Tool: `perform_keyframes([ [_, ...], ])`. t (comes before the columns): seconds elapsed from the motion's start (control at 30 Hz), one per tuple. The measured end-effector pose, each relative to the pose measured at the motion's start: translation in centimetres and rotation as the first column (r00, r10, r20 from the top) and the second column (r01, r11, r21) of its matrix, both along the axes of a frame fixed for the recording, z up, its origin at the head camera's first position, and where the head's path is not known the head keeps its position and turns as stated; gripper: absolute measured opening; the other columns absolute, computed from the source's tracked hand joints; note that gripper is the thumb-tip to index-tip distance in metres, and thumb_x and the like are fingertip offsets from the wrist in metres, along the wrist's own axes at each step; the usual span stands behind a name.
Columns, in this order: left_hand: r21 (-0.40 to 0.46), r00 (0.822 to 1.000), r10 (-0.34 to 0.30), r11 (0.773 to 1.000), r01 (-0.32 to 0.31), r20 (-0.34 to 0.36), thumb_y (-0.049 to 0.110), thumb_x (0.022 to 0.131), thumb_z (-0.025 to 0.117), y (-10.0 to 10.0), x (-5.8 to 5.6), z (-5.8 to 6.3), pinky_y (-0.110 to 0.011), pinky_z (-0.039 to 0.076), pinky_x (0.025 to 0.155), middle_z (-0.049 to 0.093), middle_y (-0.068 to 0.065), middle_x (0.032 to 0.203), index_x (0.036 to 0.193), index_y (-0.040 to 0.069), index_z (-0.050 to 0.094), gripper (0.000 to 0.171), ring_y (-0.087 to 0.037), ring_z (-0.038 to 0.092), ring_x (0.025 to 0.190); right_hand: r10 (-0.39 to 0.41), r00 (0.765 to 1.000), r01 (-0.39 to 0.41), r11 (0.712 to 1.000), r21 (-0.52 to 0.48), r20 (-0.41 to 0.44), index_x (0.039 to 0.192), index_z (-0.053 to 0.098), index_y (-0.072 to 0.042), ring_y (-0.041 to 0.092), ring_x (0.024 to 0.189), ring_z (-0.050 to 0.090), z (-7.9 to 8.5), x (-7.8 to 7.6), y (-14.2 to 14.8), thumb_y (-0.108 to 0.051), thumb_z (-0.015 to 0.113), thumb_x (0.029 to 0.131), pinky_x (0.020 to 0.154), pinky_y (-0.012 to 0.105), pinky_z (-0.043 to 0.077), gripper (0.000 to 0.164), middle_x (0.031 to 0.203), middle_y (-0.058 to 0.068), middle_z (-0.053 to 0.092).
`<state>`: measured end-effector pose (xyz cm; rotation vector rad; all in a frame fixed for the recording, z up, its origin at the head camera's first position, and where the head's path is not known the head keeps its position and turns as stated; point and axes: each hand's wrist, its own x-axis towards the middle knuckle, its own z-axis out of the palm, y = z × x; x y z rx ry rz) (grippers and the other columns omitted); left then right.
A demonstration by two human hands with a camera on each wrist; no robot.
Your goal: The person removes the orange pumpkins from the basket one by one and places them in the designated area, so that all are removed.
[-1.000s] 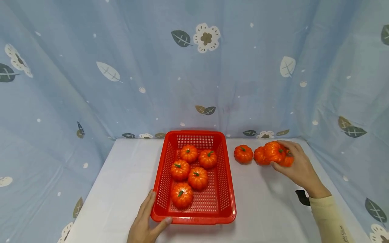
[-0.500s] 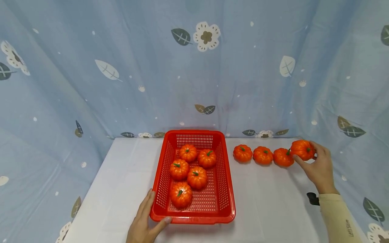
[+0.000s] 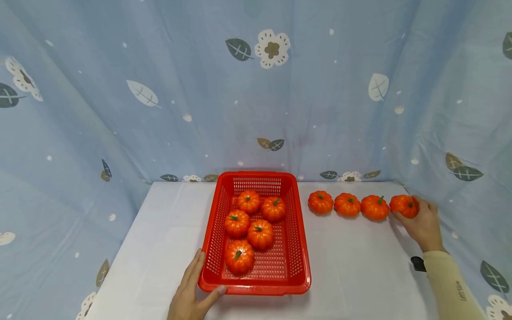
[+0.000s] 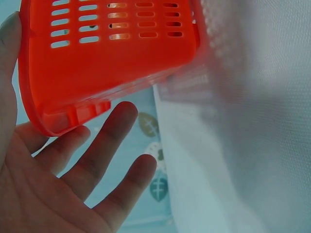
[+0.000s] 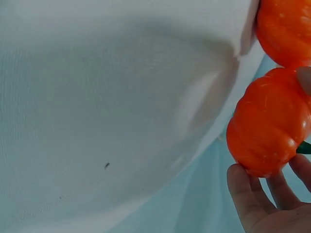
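At the right end of a row of small orange pumpkins, my right hand (image 3: 426, 225) grips a pumpkin (image 3: 404, 206) with a green stem. Fingers and thumb lie around its sides in the right wrist view, where the same pumpkin (image 5: 269, 124) fills the right part. Beside it to the left stands another pumpkin (image 3: 374, 207). My left hand (image 3: 190, 291) rests against the near left corner of a red plastic basket (image 3: 298, 284), thumb on the front rim. In the left wrist view its fingers (image 4: 114, 138) are spread and mostly straight beside the basket wall.
Several pumpkins lie in the basket, among them one pumpkin (image 3: 239, 257) near its front. Two more, a pumpkin (image 3: 320, 202) and a pumpkin (image 3: 347, 205), continue the row on the white table (image 3: 352, 275). A blue patterned curtain (image 3: 216, 98) encloses the back and sides.
My right hand has carried its pumpkin rightward past the others and lowered it at the row's right end. The left hand and the basket stay where they were.
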<state>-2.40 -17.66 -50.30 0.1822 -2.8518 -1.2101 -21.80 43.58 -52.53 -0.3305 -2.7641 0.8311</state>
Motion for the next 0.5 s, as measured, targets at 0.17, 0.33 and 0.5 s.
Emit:
perform_keyframes([
  [0.17,-0.02,0.999,-0.002,1.0,0.001,-0.037,0.063,0.082,0.075,0.06,0.0,-0.12,-0.063,0.04,0.107,0.03,-0.011,0.164,0.162,0.017,0.028,0.103,-0.04,0.038,0.144,-0.002,0.997,0.003,1.0,-0.021,0.079,0.153,0.021,0.013,0.062,0.127,0.028,-0.37,-0.4,0.28,-0.036,0.071,0.095,0.106,0.075,0.03,0.091,0.146,0.046,0.02],
  [0.33,-0.012,0.999,0.001,1.0,-0.002,-0.034,0.063,0.082,0.076,0.12,0.01,-0.19,-0.06,0.039,0.11,0.029,-0.008,0.165,0.162,0.018,0.028,0.103,-0.037,0.036,0.145,0.015,0.992,-0.01,0.999,-0.034,0.127,0.154,0.018,0.012,0.062,0.126,0.028,-0.45,-0.26,0.39,-0.038,0.07,0.095,0.104,0.076,0.03,0.093,0.145,0.047,0.02],
  [0.5,-0.001,1.0,0.003,1.0,-0.003,-0.021,0.063,0.081,0.076,0.15,0.01,-0.17,-0.058,0.038,0.111,0.028,-0.006,0.165,0.162,0.018,0.028,0.104,-0.035,0.035,0.146,0.061,0.989,-0.056,0.998,-0.037,0.133,0.154,0.016,0.014,0.062,0.126,0.029,-0.64,-0.16,0.66,-0.039,0.067,0.097,0.105,0.076,0.029,0.093,0.145,0.048,0.024],
])
